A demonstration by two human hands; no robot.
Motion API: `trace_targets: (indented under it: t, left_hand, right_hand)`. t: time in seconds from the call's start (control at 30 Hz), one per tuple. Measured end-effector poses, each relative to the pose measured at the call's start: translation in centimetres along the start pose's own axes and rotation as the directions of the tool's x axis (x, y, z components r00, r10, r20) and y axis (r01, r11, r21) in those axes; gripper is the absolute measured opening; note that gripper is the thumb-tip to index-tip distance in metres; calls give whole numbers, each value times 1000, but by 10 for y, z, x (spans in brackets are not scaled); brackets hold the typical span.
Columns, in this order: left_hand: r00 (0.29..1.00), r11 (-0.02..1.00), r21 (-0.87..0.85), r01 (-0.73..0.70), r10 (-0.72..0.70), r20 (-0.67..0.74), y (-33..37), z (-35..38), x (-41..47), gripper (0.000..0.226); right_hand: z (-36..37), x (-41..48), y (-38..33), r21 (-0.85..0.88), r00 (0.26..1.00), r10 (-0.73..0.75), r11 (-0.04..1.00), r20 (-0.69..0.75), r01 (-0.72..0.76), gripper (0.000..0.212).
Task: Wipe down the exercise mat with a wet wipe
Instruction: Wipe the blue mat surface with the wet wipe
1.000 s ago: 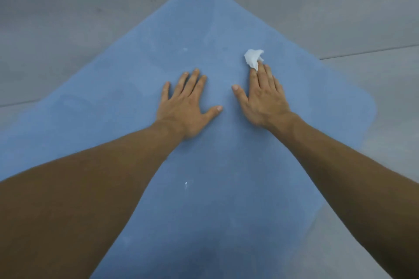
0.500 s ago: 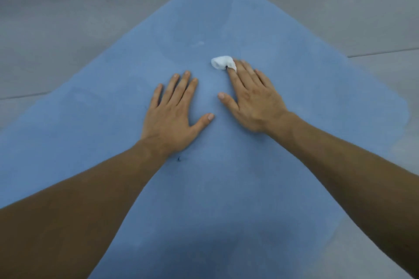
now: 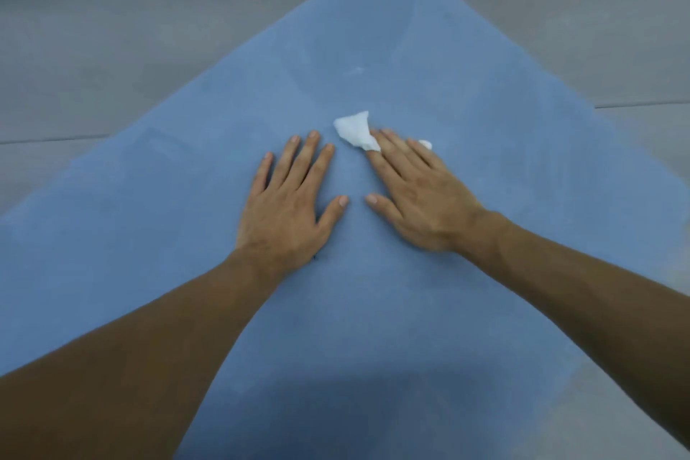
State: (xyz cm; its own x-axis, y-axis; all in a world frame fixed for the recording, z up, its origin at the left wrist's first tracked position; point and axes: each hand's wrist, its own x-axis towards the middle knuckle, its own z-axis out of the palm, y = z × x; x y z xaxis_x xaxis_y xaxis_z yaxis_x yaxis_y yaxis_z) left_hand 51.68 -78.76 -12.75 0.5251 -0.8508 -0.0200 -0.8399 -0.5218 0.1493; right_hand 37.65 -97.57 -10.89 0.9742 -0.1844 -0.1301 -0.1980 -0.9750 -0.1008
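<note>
A blue exercise mat [image 3: 373,329] lies on the floor with one corner pointing away from me. My left hand [image 3: 291,205] rests flat on the mat, fingers straight and spread. Just right of it, my right hand [image 3: 418,198] lies flat with straight fingers pressing a crumpled white wet wipe [image 3: 354,131] onto the mat. Most of the wipe sticks out past the index fingertip; a small white bit [image 3: 425,144] shows beyond the outer fingers. Both thumbs point toward each other, a short gap apart.
Grey floor [image 3: 112,48] surrounds the mat, with a thin seam line [image 3: 642,105] at the right and another at the left. A small white fleck [image 3: 358,69] sits on the mat beyond the wipe. A dark shadow covers the mat's near part.
My right hand has slid the wipe leftward across the mat, from the right of the hands to just ahead of the gap between them. My left hand stayed flat in place.
</note>
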Motion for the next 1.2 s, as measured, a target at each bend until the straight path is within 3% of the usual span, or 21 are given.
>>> trace_targets:
  t: [0.17, 0.23, 0.33, 0.4, 0.53, 0.7, 1.2]
  left_hand:
    - [999, 999, 5, 41, -41, 27, -1, 0, -26, 71]
    - [998, 998, 3, 62, -62, 27, 0, 0, -31, 70]
    - [995, 996, 1, 90, -90, 40, 3, 0, -38, 69]
    - [994, 995, -2, 103, -103, 45, 5, 1, -44, 68]
    - [991, 992, 3, 127, -127, 39, 10, 1, -60, 63]
    - [988, 989, 2, 146, -146, 45, 16, -1, -94, 61]
    - [963, 968, -53, 246, -238, 126, 43, 0, -186, 64]
  right_hand:
    - [11, -33, -20, -28, 988, -155, 988, -1, 155, 74]
    - [8, -23, -3, 5, 998, -34, 999, -53, 34, 75]
    - [4, -5, 25, 134, 955, 291, 950, -60, -281, 75]
    - [8, -4, 23, 134, 936, 349, 930, -40, -341, 74]
    - [12, -31, -11, 80, 989, 146, 986, -18, -144, 76]
    - [21, -79, -57, 59, 999, -44, 997, -1, 44, 77]
    - [31, -163, -122, 93, 976, -208, 975, 67, 202, 81]
